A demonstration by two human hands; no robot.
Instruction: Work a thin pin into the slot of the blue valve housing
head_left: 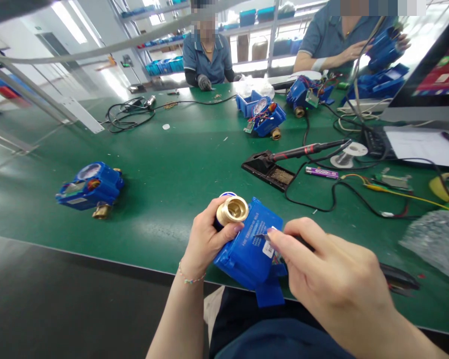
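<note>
My left hand (pixel 209 232) is wrapped round the brass pipe end (pixel 234 209) of a blue water meter (pixel 243 262), holding it tilted over the table's front edge. Raised lettering and a small white barcode label (pixel 268 249) show on the blue housing; a blue flap (pixel 269 293) hangs from its lower side. With thumb and fingers pinched, my right hand (pixel 325 264) grips a thin metal-tipped tool (pixel 262 234). Its tip lies at the housing just above the label. The fingers hide most of the tool, so its exact kind is unclear.
Another water meter (pixel 92 187) sits at left on the green table (pixel 172 164). A soldering iron (pixel 303 150) rests in its stand (pixel 265 169), near a solder spool (pixel 347 154). Farther back are opened meters (pixel 265 119). Two co-workers sit opposite; bubble wrap (pixel 436 242) lies right.
</note>
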